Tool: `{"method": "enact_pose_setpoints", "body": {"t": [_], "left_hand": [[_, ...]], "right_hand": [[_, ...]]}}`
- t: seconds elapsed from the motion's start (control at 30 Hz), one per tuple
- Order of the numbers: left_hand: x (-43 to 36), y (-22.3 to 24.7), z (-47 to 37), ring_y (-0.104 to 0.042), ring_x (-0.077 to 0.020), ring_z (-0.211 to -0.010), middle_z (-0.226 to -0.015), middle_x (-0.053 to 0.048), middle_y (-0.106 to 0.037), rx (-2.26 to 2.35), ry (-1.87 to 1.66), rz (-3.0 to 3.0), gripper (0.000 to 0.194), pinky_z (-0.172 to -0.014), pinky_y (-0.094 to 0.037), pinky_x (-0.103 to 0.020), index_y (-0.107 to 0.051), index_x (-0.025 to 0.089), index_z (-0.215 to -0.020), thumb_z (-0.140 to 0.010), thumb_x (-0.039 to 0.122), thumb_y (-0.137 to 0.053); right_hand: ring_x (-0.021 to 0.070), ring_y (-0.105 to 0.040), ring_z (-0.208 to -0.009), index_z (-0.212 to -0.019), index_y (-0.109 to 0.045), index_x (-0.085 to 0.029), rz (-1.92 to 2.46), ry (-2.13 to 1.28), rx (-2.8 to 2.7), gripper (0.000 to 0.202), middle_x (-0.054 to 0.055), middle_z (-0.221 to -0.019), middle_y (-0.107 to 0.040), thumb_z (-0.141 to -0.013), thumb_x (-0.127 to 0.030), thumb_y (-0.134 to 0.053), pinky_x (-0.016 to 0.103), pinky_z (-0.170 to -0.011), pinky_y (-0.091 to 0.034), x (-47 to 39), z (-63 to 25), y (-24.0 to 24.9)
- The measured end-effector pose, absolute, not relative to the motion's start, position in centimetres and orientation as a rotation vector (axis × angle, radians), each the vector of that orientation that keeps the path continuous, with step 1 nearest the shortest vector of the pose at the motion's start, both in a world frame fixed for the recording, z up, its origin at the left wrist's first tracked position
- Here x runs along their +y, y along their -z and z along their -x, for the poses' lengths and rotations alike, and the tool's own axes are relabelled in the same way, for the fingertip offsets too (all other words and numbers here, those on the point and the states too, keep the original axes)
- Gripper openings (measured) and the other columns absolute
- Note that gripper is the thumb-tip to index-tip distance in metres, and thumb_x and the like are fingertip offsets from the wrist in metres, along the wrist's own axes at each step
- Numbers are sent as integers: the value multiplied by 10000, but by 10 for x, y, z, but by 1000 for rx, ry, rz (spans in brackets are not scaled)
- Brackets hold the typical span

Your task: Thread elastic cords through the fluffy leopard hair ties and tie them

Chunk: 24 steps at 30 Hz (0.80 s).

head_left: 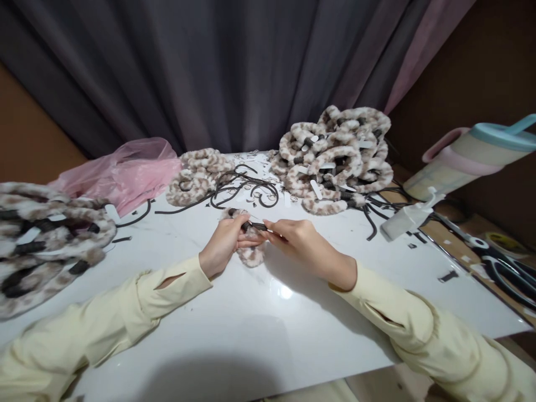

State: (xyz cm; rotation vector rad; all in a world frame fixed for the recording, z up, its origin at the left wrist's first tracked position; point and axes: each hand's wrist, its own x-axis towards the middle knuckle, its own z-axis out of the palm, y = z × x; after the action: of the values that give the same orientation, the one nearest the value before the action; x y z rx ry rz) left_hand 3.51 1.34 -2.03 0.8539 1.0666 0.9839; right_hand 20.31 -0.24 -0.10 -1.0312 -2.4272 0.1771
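A spotted fluffy loop [251, 255] is held above the white table near the middle. My left hand [226, 240] is closed on it, with the thumb near a dark band on the fur and the fingers behind. From the right, my right hand [299, 240] pinches a short black strip [258, 226] that reaches to the loop between the two hands. The fingertips of both hands are close together. Part of the loop is hidden behind my left fingers.
Fluffy loops are piled at left [50, 240], centre back [196, 170] and right back [339, 156]. Black cords [247, 187], a pink bag [125, 170], a white bottle [404, 220], black scissors [508, 273] and a tumbler [464, 156] lie or stand around the white table [234, 329].
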Motion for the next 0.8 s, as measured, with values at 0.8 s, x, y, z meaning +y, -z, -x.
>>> {"method": "enact_pose_setpoints", "body": {"t": [0.8], "left_hand": [[16, 24, -33, -692, -161, -629, -754, -103, -704, 1024, -900, -905, 185, -663, -569, -243, -611, 110, -840, -840, 287, -555]], "right_hand": [[124, -539, -555, -1150, -488, 12, 835, 625, -2723, 273, 65, -743, -598, -924, -97, -379, 256, -454, -325, -2, -213, 2]]}}
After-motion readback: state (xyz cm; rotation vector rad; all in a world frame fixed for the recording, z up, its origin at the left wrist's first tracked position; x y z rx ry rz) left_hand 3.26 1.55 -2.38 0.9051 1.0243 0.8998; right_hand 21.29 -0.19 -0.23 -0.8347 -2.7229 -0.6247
